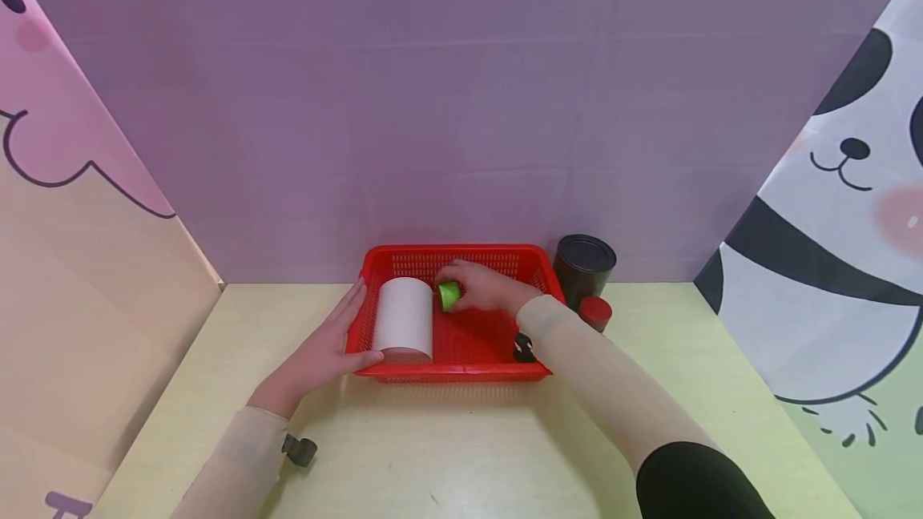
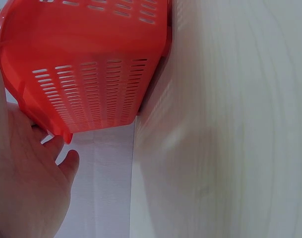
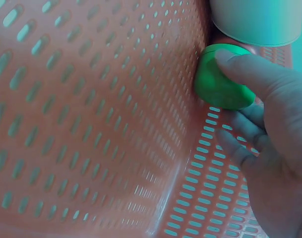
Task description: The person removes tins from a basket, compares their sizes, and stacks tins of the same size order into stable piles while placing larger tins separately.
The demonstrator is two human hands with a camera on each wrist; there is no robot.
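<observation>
The right hand (image 1: 486, 287) reaches into a rectangular red plastic basket (image 1: 461, 369) with slotted walls and grips a short, bright green, rounded cylinder (image 1: 449, 295). In the right wrist view the thumb presses on the green cylinder, and two of the other fingers curl loosely below it (the rest are mostly hidden). The green cylinder is inside the basket, left of the hand and just beside a larger white cylinder (image 1: 404, 315); whether those two touch, I cannot tell. The white cylinder lies on its side along the left part of the basket, its pinkish end towards the near side.

The left hand (image 1: 324, 359) is spread along the basket's left side, its fingers straight and pointing to the far side against the rim, while the thumb extends right over the near left corner.

Outside the basket, at its far right corner, an upright black cylindrical canister (image 1: 582, 283) stands on the pale wooden table (image 1: 461, 447). Nearer, just beside it, is a small item with a round red top (image 1: 595, 311) (the right forearm partly covers it).

Both arms wear beige sleeves (image 1: 238, 455), and a black covering (image 1: 695, 479) shows farther up the right one. A plain purple cloth (image 1: 461, 102) rises behind the table, between a pink cartoon panel (image 1: 79, 118) on the left and a panda panel (image 1: 829, 303) on the right.
</observation>
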